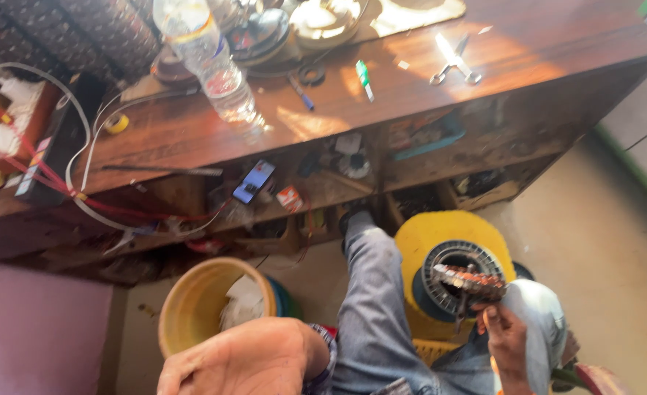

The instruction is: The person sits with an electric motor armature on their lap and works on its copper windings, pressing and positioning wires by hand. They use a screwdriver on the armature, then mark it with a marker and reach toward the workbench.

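My right hand (505,338) pinches a round copper-wound motor core (470,281) over my knee; my left hand (247,362) lies spread, near the yellow plastic bucket (192,307) below the small red-and-white packet (289,197) on the shelf.

The person's right hand (505,338) holds a round copper-wound coil piece (470,281) over the knee, just above a yellow spool (420,241) on the floor. The left hand (247,360) hangs open-palmed close to the camera, near a yellow bucket (181,307). A plastic bottle (210,58) and scissors (454,62) sit on the wooden desk (411,95).
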Available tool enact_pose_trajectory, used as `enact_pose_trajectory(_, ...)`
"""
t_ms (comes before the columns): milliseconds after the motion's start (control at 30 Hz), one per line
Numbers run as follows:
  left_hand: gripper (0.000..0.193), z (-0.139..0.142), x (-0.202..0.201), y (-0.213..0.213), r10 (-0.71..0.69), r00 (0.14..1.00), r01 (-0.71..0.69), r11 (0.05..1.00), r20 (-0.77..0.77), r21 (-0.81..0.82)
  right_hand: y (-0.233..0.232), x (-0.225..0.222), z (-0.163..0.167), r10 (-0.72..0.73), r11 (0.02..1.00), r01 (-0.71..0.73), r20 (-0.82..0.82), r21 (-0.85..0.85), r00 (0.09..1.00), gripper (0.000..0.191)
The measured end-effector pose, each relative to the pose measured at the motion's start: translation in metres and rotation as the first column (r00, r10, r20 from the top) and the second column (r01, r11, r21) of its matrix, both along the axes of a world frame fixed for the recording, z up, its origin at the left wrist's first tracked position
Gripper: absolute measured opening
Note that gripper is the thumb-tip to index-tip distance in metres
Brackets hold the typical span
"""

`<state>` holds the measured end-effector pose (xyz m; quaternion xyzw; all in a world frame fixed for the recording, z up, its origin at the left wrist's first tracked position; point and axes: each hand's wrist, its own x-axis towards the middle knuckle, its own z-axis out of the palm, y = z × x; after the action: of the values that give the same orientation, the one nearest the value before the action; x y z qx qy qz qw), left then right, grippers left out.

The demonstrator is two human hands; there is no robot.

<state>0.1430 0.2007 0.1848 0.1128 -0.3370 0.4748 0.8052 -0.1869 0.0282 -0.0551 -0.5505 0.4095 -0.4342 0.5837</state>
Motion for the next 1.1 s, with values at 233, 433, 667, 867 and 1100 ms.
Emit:
enact_pose_trajectory(233,0.033,-0.011,-0.004,-0.005,0.004,1.000,-0.004,0.999,0.008,0.053,0.006,-0.005,-0.009,0.023,1.000,-0.023,0.002,-0.008,1.000,0.030)
enact_pose_trajectory(433,0.030,-0.011,-0.009,-0.011,-0.028,0.999,0.027,0.999,0.018,0.041,0.002,-0.003,-0.008,0.021,1.000,-0.021,0.028,0.014,0.999,0.028)
enact_pose_trajectory(667,0.027,-0.015,-0.014,-0.016,-0.042,0.999,0.041,0.998,0.029,0.049,-0.001,-0.001,-0.007,0.021,0.998,-0.023,0.030,0.050,0.999,0.029)
enact_pose_trajectory(867,0.025,-0.016,-0.018,-0.021,-0.064,0.997,0.062,0.996,0.034,0.062,-0.002,-0.001,-0.007,0.015,0.997,-0.017,0.022,0.077,1.000,0.031)
enact_pose_trajectory(1100,0.022,-0.020,-0.023,-0.028,-0.094,0.995,0.091,0.993,0.027,0.071,-0.002,-0.003,-0.011,0.035,0.998,-0.038,0.045,0.059,0.998,0.031)
